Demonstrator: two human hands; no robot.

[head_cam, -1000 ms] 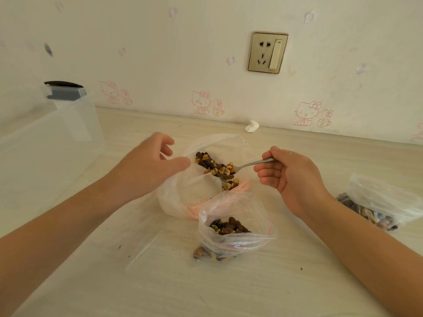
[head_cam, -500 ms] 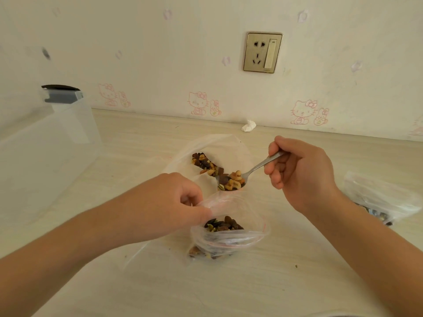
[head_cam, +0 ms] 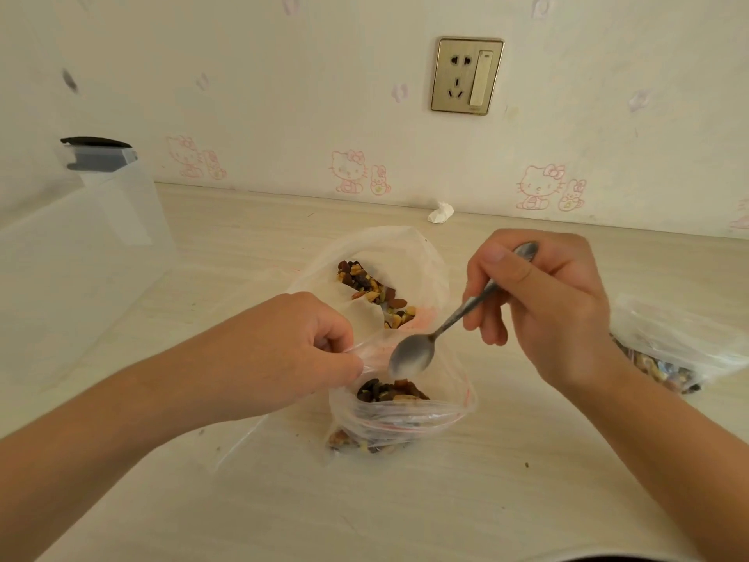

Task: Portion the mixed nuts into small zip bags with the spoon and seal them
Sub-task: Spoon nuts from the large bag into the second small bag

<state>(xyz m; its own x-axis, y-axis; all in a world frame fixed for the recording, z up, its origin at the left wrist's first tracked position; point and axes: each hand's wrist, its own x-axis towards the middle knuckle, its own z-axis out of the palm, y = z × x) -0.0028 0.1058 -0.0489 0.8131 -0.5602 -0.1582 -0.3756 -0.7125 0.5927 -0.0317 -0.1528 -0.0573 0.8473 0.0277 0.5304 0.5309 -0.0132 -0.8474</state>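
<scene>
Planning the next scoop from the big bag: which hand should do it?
Right: the right hand holds the empty spoon beside the big bag; the left hand pinches the small bag open.

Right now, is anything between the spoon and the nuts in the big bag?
Nothing visible. The empty spoon in the right hand hangs over the small zip bag; the big bag lies open behind it, nuts exposed. The left hand holds the small bag's rim.

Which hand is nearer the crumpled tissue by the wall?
Right. The right hand is in front and right of the tissue; the left hand is farther, front-left.
</scene>
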